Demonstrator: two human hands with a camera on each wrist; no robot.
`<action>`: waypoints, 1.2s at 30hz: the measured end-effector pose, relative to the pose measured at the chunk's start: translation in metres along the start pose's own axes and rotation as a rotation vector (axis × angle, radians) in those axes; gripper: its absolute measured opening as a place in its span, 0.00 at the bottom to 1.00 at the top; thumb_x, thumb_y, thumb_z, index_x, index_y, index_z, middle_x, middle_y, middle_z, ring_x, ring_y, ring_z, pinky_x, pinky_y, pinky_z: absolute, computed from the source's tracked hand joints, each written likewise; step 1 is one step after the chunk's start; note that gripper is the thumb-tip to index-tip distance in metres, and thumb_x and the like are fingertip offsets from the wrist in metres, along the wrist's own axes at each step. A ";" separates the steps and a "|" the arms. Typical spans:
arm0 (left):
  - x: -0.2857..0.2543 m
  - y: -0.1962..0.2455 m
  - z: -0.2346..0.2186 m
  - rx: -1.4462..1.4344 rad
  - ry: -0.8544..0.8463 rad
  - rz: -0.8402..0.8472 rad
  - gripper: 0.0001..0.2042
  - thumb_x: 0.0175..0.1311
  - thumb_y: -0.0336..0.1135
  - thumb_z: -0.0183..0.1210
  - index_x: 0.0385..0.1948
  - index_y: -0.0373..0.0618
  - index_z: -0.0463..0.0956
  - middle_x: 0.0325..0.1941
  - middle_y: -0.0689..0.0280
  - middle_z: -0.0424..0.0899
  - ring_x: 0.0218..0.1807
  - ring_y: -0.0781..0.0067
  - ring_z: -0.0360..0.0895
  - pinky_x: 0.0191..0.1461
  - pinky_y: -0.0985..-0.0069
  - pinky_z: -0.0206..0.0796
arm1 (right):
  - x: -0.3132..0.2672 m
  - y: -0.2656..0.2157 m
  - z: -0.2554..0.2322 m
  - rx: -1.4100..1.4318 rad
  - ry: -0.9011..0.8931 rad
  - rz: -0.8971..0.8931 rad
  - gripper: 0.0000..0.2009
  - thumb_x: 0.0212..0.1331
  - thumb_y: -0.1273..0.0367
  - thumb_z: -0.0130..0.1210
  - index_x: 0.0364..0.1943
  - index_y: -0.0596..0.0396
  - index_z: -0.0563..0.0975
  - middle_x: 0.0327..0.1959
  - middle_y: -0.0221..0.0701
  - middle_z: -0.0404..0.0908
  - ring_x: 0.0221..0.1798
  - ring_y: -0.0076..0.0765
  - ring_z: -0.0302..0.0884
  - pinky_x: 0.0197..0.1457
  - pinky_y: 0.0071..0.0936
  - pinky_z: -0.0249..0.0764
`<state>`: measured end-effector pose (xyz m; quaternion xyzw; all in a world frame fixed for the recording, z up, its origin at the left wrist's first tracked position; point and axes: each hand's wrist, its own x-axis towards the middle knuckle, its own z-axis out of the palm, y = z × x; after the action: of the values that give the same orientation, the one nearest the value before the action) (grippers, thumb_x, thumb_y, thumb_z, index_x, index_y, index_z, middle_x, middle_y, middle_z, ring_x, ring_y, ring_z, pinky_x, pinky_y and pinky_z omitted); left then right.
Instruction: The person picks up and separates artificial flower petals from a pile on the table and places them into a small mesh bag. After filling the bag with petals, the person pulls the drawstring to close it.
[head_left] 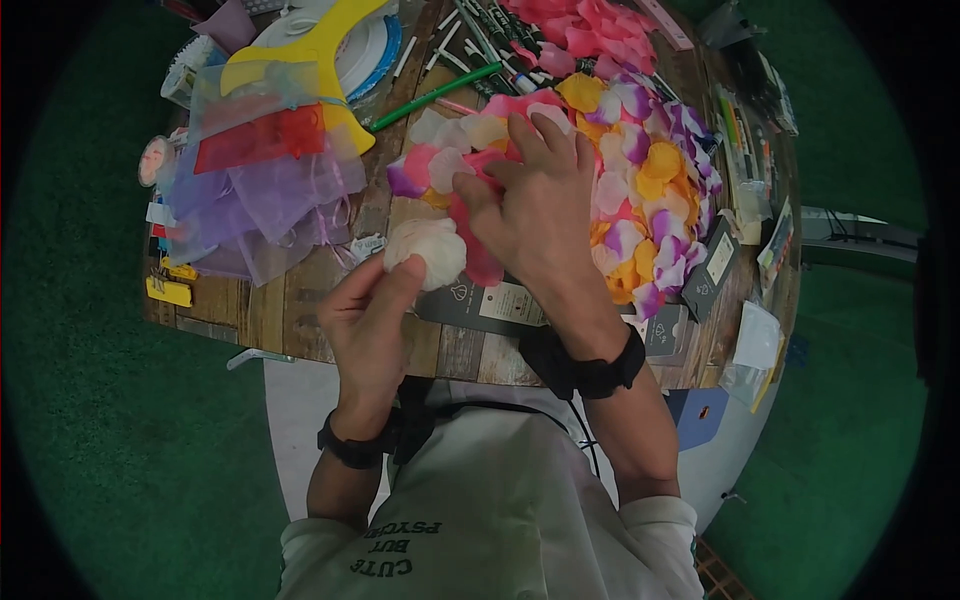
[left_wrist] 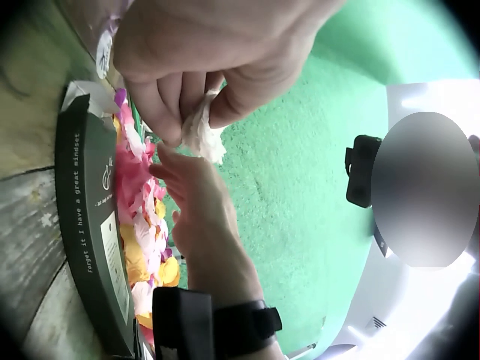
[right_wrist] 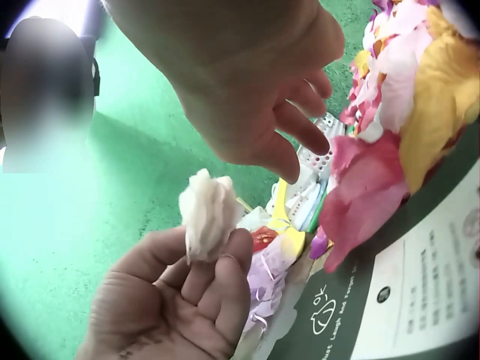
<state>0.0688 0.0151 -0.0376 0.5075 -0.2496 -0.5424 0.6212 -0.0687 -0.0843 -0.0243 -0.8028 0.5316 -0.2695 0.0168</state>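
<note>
A bundle of cream-white petals (head_left: 427,253) is pinched between the thumb and fingers of the left hand (head_left: 368,325), above the near part of the table; the right wrist view shows the same white bundle (right_wrist: 210,214) held upright. The right hand (head_left: 545,215) hovers over the pile of pink, white, orange and purple petals (head_left: 640,180), its fingers spread and slightly bent, with nothing seen between them. In the right wrist view a pink petal (right_wrist: 364,191) lies below the right hand's fingers (right_wrist: 300,124).
Sheer lilac pouches (head_left: 260,200), a red one and a yellow handled object (head_left: 310,50) lie at the left. Pens and a green marker (head_left: 435,97) are behind. Dark printed boxes (head_left: 480,305) lie under and beside the petals. Packets (head_left: 757,340) sit along the right edge.
</note>
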 end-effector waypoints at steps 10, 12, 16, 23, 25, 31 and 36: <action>-0.015 0.000 0.006 0.134 -0.108 -0.012 0.12 0.59 0.25 0.57 0.44 0.32 0.76 0.33 0.68 0.80 0.31 0.88 0.71 0.34 0.89 0.63 | 0.005 0.012 0.022 0.099 -0.072 0.109 0.10 0.43 0.66 0.53 0.27 0.53 0.84 0.53 0.41 0.74 0.63 0.50 0.60 0.67 0.51 0.43; -0.015 -0.003 0.002 0.160 -0.142 -0.009 0.12 0.59 0.25 0.57 0.44 0.32 0.76 0.31 0.70 0.79 0.29 0.90 0.69 0.31 0.90 0.60 | 0.005 0.015 0.020 0.126 -0.080 0.136 0.11 0.43 0.66 0.53 0.27 0.52 0.84 0.54 0.41 0.74 0.64 0.49 0.60 0.68 0.49 0.42; -0.014 -0.002 0.004 0.155 -0.187 0.003 0.12 0.59 0.25 0.57 0.45 0.32 0.76 0.26 0.74 0.77 0.24 0.93 0.62 0.25 0.91 0.52 | 0.003 0.017 0.013 0.192 -0.113 0.181 0.12 0.44 0.65 0.51 0.28 0.53 0.83 0.53 0.41 0.74 0.65 0.47 0.58 0.71 0.47 0.39; -0.012 0.003 0.004 0.129 -0.174 0.038 0.13 0.59 0.23 0.56 0.46 0.30 0.74 0.36 0.64 0.81 0.35 0.85 0.73 0.37 0.88 0.65 | 0.002 0.012 0.015 0.163 -0.111 0.152 0.12 0.45 0.64 0.52 0.27 0.53 0.84 0.52 0.40 0.75 0.64 0.48 0.59 0.69 0.52 0.40; -0.012 0.003 0.000 0.145 -0.201 0.034 0.14 0.59 0.23 0.56 0.46 0.30 0.73 0.40 0.60 0.81 0.41 0.80 0.75 0.44 0.84 0.67 | 0.004 0.004 0.015 -0.099 -0.130 0.060 0.12 0.45 0.63 0.54 0.26 0.55 0.83 0.52 0.39 0.76 0.62 0.49 0.61 0.67 0.55 0.41; -0.014 0.002 -0.001 0.138 -0.172 0.036 0.14 0.59 0.23 0.57 0.47 0.31 0.74 0.37 0.63 0.81 0.36 0.85 0.73 0.39 0.87 0.65 | 0.006 0.004 0.030 -0.092 -0.078 -0.011 0.10 0.43 0.65 0.56 0.24 0.55 0.83 0.51 0.37 0.76 0.61 0.47 0.62 0.66 0.55 0.43; -0.011 0.003 -0.003 0.173 -0.150 0.036 0.13 0.59 0.23 0.57 0.46 0.31 0.74 0.35 0.65 0.81 0.34 0.86 0.72 0.37 0.88 0.65 | 0.007 0.016 0.025 0.108 0.000 0.049 0.08 0.42 0.67 0.56 0.25 0.54 0.83 0.49 0.36 0.78 0.62 0.45 0.62 0.67 0.53 0.44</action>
<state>0.0694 0.0264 -0.0333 0.5127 -0.3502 -0.5439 0.5645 -0.0692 -0.1041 -0.0479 -0.7875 0.5359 -0.2971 0.0667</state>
